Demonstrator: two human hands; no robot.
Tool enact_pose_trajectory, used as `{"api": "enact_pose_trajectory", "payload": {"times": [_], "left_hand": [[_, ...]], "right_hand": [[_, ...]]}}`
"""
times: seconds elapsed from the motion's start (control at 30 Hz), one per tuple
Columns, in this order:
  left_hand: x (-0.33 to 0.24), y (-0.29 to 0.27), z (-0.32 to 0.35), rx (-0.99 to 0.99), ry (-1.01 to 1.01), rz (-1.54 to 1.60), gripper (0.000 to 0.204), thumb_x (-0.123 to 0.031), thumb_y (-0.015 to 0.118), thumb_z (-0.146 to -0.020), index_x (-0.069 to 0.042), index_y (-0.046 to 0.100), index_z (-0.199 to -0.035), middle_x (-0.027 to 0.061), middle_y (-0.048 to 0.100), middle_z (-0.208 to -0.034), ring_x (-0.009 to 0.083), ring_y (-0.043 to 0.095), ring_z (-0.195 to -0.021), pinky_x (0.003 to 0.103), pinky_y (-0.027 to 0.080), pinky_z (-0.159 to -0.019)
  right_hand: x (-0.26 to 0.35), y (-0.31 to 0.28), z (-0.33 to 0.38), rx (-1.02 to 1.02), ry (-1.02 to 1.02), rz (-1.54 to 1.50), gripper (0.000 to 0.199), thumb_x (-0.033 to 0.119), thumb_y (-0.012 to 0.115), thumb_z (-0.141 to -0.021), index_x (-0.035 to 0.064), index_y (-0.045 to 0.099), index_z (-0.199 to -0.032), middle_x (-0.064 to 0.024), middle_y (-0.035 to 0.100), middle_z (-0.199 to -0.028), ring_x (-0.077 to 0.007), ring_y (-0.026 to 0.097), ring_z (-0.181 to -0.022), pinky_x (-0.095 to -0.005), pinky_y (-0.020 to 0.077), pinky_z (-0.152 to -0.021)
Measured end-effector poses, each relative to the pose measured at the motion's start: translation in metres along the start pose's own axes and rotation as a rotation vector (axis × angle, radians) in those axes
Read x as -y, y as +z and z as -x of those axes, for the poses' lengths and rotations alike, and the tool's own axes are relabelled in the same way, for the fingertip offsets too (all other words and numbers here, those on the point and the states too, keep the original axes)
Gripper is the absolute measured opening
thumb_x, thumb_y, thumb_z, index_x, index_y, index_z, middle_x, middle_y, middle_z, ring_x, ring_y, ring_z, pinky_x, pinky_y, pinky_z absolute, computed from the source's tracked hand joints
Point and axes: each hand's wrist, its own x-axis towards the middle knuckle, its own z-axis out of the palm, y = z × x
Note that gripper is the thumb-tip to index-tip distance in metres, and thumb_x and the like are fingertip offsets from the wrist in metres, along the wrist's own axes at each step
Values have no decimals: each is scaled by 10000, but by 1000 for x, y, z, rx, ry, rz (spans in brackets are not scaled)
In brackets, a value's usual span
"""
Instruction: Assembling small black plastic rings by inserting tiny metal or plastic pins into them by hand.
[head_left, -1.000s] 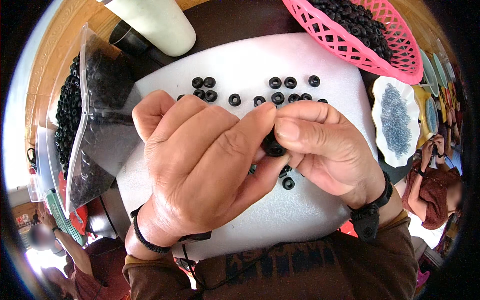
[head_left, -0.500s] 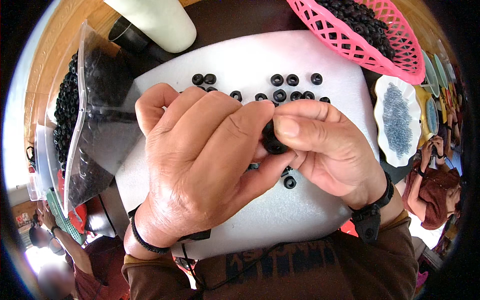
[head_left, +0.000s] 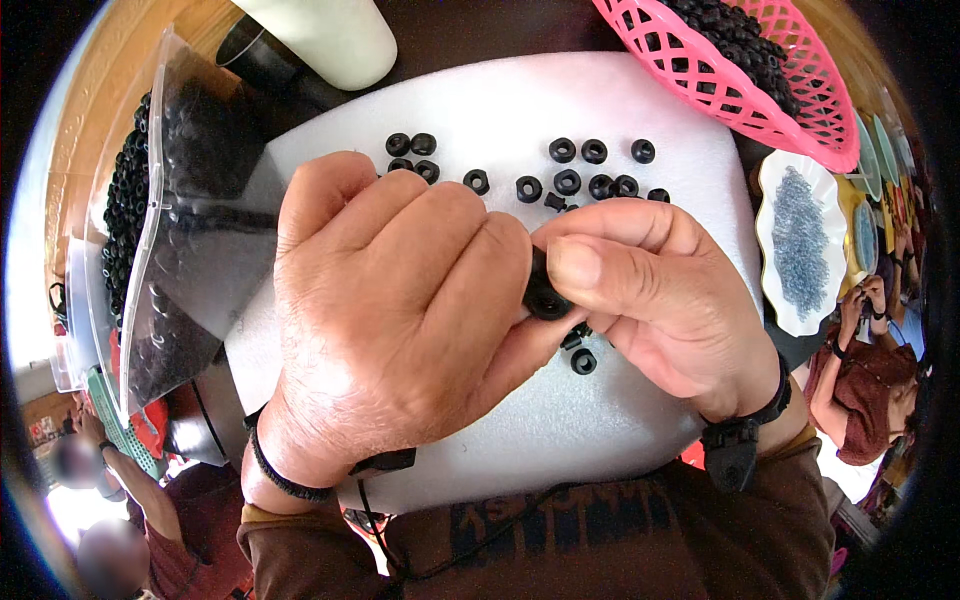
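My left hand [head_left: 395,300] and my right hand [head_left: 665,300] meet over a white foam-like sheet [head_left: 600,430]. Between their fingertips is a small black ring-shaped part [head_left: 547,301], seen with its round hole toward me. The right thumb presses on its side, with the right index finger behind. The left fingers are curled, back of the hand up, and the left thumb reaches under the part; the left grip is partly hidden. Several similar black rings [head_left: 562,150] lie beyond my hands. Another black ring [head_left: 583,361] rests just below the right fingers, beside a partly hidden dark piece.
A pink lattice basket [head_left: 840,155] of black rings stands at far right. Below it, a white scalloped dish [head_left: 770,220] holds tiny blue-grey pieces [head_left: 800,245]. At left are a clear plastic container [head_left: 150,230] with black rings, a white cylinder [head_left: 335,35] and a black cup [head_left: 250,55]. People work at both sides.
The left fingers have curled in more, and the left index finger has drawn back slightly from the top of the part. The part stays between my hands. The view has shifted a little.
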Motion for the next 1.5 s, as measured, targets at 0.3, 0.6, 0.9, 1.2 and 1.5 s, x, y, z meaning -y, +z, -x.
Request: {"api": "enact_pose_trajectory", "payload": {"times": [0.3,0.6,0.9,1.2,1.5], "left_hand": [[-2,1,-2,66,-31,53,341,-272,745,-559,-56,571,-757,37,544,-657,224,519,-616,375,377,-655],[4,4,0,-23,28,102,371,-263,755,-538,-38,592,-784,47,561,-662,219,522,-578,361,377,-623],[5,2,0,-19,39,128,366,-262,760,-537,-28,602,-769,48,553,-649,213,524,-557,349,379,-606],[7,2,2,-30,38,153,365,-257,756,-545,-17,555,-732,90,500,-633,247,480,-517,350,382,-495],[4,8,9,-89,69,126,332,-259,729,-559,-34,527,-696,90,482,-665,251,471,-507,351,393,-472]], "right_hand": [[0,-2,0,20,18,-14,201,59,602,-854,-44,609,-1026,-123,654,-942,-171,638,-851,-275,517,-785],[-2,-3,-2,13,41,-54,189,59,592,-860,-49,609,-1014,-112,654,-913,-160,640,-819,-255,532,-732],[1,0,1,10,63,55,190,95,581,-877,-44,615,-1003,-91,643,-914,-142,619,-834,-258,497,-766],[13,9,9,22,96,241,301,163,585,-877,-74,594,-1063,-54,616,-860,-102,550,-756,-236,445,-727],[11,11,6,17,120,288,327,150,578,-869,-97,581,-1085,-108,634,-928,-122,574,-817,-243,445,-746]]}}
